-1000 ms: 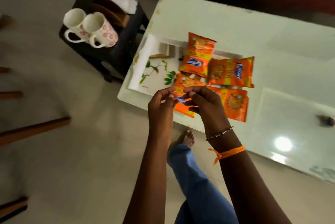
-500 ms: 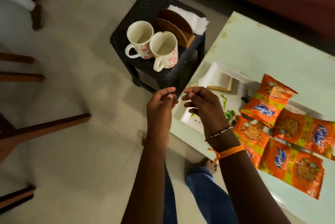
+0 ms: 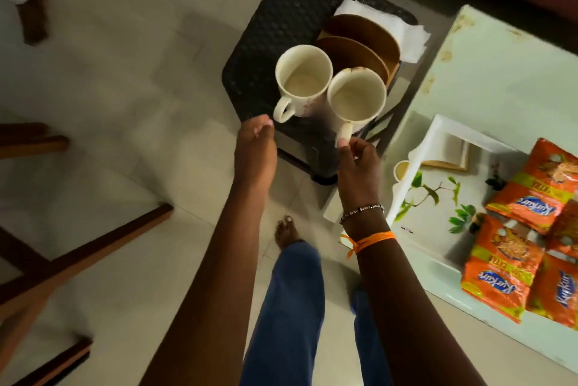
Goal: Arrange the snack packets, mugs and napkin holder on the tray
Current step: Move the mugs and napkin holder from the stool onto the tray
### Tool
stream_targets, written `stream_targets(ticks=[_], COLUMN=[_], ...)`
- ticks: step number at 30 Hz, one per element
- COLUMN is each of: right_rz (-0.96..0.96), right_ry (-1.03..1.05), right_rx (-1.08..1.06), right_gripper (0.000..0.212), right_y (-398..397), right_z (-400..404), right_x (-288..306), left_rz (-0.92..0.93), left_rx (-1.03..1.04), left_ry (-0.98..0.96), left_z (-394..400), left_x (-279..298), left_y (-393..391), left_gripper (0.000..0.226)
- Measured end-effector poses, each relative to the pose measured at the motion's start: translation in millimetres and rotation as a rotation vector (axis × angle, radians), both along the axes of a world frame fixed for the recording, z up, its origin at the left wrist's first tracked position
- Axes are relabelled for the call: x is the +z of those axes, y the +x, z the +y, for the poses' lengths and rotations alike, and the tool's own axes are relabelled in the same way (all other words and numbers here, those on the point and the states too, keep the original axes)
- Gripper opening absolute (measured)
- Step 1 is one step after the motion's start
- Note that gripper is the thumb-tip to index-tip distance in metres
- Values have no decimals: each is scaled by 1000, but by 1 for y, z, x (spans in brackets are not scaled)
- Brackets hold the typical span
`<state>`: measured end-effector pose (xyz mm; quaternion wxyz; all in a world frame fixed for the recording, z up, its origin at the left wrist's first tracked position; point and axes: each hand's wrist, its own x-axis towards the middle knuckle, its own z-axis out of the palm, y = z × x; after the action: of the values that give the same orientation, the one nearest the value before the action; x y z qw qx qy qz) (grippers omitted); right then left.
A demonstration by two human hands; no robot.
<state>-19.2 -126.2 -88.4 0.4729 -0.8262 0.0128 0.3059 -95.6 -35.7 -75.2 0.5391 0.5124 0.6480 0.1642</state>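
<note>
Two white mugs with a red flower print stand side by side on a black stool (image 3: 281,10). My left hand (image 3: 255,141) reaches toward the left mug (image 3: 301,79), its fingertips just short of the handle and holding nothing. My right hand (image 3: 358,163) pinches the handle of the right mug (image 3: 356,98) between thumb and forefinger. Behind the mugs stands a wooden napkin holder (image 3: 359,41) with white napkins. A white tray (image 3: 428,198) with a leaf print lies on the pale table (image 3: 500,73). Several orange snack packets (image 3: 503,263) lie on its right part.
Wooden chair legs (image 3: 93,242) cross the floor at the left. My leg in blue trousers (image 3: 291,307) and bare foot stand between stool and table. The stool stands close to the table's corner.
The view has swung left and closer to the stool. Both hands left the snack packets and moved to the mugs; the right one now has a handle.
</note>
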Motion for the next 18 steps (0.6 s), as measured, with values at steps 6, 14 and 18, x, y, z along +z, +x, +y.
stream_targets(ticks=[6,14,18], right_rz=[-69,18,-25], right_ry=[-26,133,130], right_rx=[-22,-76,-79], right_gripper=[28,16,15], right_y=[3,11,5], right_z=[13,1,-43], right_x=[-14,-7,7], left_rz=[-1,45,32], left_rx=[-266,-391,-406], left_ry=[-1,63,62], left_z=[23,18,-16], left_x=[-20,-22,-10], left_y=[11,14,10], left_gripper=[26,22,23])
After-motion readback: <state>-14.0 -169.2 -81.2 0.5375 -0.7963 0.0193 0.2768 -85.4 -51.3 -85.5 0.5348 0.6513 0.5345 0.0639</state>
